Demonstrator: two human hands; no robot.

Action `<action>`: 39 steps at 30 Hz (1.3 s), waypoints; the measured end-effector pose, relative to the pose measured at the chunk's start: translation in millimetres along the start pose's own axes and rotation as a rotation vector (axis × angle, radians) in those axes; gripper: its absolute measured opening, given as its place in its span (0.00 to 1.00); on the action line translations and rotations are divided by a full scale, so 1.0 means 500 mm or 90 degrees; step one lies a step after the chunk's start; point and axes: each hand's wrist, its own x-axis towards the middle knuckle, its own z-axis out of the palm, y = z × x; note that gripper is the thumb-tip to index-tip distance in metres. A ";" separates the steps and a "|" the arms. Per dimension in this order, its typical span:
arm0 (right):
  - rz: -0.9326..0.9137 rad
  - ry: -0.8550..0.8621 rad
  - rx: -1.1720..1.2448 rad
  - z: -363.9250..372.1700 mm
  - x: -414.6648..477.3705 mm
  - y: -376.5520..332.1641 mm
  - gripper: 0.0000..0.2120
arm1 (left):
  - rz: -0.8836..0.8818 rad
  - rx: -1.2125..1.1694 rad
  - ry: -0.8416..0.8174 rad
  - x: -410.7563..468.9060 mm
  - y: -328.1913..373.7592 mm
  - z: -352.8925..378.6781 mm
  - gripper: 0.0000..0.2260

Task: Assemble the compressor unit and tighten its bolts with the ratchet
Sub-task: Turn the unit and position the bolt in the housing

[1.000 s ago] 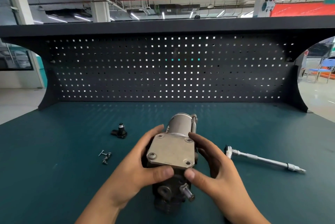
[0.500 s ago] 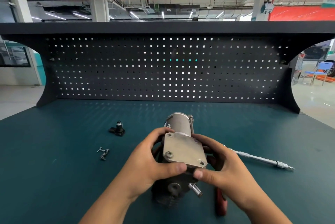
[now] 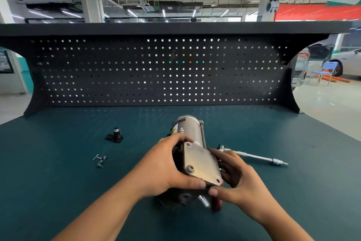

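- At the middle of the teal bench mat (image 3: 58, 182), the compressor unit (image 3: 192, 133) rests with its smooth grey cylinder pointing to 12 o'clock and its dark cast end nearest the viewer.
- Left hand (image 3: 156, 170): fingers curled round the unit's 9 o'clock side, thumb pressed along the near edge of the cover plate (image 3: 201, 162), a firm grip.
- Right hand (image 3: 240, 180): fingers curled round the 3 o'clock side, thumb tip at the plate's near corner, also gripping.
- Cover plate: flat, dull tan metal, roughly square, with a fastener point at each corner. Whether the bolts are seated cannot be told.
- A short bright shaft stub (image 3: 204, 200) projects from the dark end at 6 o'clock.
- Ratchet (image 3: 254, 155): slim, chromed, lying on the mat at 3 o'clock, just beyond the right hand and untouched.
- Loose bolts (image 3: 100, 160): a small cluster at 9 o'clock, well apart from the unit.
- Black fitting (image 3: 115, 136): small and matt, at 10 o'clock.
- Perforated dark pegboard (image 3: 156, 74) stands at 12 o'clock.
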 end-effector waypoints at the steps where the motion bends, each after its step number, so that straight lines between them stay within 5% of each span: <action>1: 0.001 0.003 0.012 -0.001 -0.005 0.003 0.34 | 0.006 0.019 -0.007 0.001 0.003 0.002 0.37; 19: -0.015 -0.025 0.040 0.061 0.012 0.062 0.39 | 0.044 0.230 -0.091 -0.018 -0.007 -0.058 0.33; 25: 0.028 -0.048 -0.136 0.071 0.000 0.069 0.36 | 0.098 0.283 -0.137 -0.010 -0.027 -0.046 0.36; 30: 0.067 -0.070 -0.675 0.099 0.001 0.083 0.44 | 0.119 0.344 -0.200 -0.007 -0.051 -0.023 0.37; 39: 0.132 -0.088 -0.713 0.042 -0.003 0.089 0.49 | 0.088 0.504 -0.372 0.073 -0.035 0.012 0.38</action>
